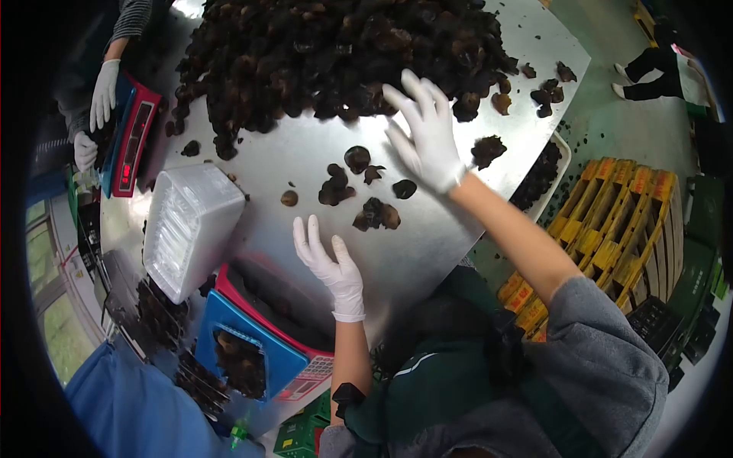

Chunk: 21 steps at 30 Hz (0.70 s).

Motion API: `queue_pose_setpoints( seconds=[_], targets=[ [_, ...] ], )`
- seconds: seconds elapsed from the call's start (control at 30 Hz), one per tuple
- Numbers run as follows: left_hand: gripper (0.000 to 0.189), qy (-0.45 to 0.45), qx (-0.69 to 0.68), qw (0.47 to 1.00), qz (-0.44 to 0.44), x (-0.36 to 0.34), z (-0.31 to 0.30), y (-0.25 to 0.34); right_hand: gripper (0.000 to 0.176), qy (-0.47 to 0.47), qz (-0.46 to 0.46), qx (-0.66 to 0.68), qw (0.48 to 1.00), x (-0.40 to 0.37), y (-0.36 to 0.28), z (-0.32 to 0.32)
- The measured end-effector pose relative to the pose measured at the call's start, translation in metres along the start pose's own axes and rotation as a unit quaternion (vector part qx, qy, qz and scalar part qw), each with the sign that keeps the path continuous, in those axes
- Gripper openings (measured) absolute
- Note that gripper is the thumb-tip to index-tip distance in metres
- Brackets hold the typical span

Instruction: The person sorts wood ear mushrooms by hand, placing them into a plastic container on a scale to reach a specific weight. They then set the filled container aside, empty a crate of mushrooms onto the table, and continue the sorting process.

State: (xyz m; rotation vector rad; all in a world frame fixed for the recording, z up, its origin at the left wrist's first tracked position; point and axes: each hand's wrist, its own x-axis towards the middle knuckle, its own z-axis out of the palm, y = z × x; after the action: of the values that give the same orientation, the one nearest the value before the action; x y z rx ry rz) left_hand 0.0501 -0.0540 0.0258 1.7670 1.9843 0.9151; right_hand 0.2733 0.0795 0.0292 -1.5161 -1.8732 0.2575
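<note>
My right hand (429,136), in a white glove, reaches over the metal table with its fingers apart, by the near edge of a big heap of dark wood ear mushrooms (336,57). Nothing shows in its grasp. Lower down, my left hand (332,269), gloved too, is raised palm inward with fingers spread and holds nothing. Between and beyond my hands lie several loose wood ear pieces, among them a ruffled cluster (376,215) and a round one (356,159). Another dark piece (488,151) rests right of my right hand.
Left of me are stacked clear plastic trays (195,221) and a red-and-blue scale (252,336) bearing a filled tray. A co-worker's gloved hands (104,95) are at another scale (136,141). Yellow pallets (603,229) and a white bin (561,164) stand right, below the table edge.
</note>
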Motion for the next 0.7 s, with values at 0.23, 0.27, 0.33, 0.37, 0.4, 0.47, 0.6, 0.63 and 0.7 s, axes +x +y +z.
queue_pose_setpoints(
  seconds=[0.23,0.27,0.33,0.37,0.4,0.47,0.6,0.63,0.7],
  targets=[
    [0.035,-0.087,0.11,0.989,0.045,-0.015,-0.005,0.019,0.035,-0.043,0.029,0.127,0.991,-0.007,0.002,-0.017],
    [0.032,-0.077,0.086,0.993,0.031,-0.019,-0.008,0.013,0.04,-0.041,-0.02,-0.022,0.999,-0.02,0.003,-0.018],
    [0.026,-0.044,0.061,0.997,0.008,-0.023,-0.012,0.013,0.053,-0.144,0.019,-0.081,0.986,-0.069,-0.022,-0.009],
    [0.028,-0.021,0.023,0.999,-0.008,-0.026,-0.012,0.012,0.057,-0.205,0.028,-0.066,0.976,-0.093,-0.035,-0.005],
    [0.029,0.002,-0.016,1.0,-0.025,-0.03,-0.012,0.011,0.057,-0.234,-0.001,-0.044,0.971,-0.108,-0.056,-0.01],
    [0.037,0.037,-0.064,0.995,-0.061,-0.043,-0.012,0.008,0.057,-0.302,-0.062,0.006,0.951,-0.133,-0.096,-0.017],
    [0.043,0.05,-0.024,0.997,-0.057,-0.065,-0.021,0.004,0.052,-0.299,-0.116,0.124,0.939,-0.111,-0.088,-0.01],
    [0.043,0.057,-0.03,0.996,-0.064,-0.068,-0.023,0.001,0.051,-0.302,-0.104,0.137,0.938,-0.09,-0.074,-0.004],
    [0.043,0.072,-0.044,0.993,-0.077,-0.073,-0.027,-0.004,0.042,-0.026,0.035,0.027,0.999,-0.052,-0.065,0.011]
  ],
)
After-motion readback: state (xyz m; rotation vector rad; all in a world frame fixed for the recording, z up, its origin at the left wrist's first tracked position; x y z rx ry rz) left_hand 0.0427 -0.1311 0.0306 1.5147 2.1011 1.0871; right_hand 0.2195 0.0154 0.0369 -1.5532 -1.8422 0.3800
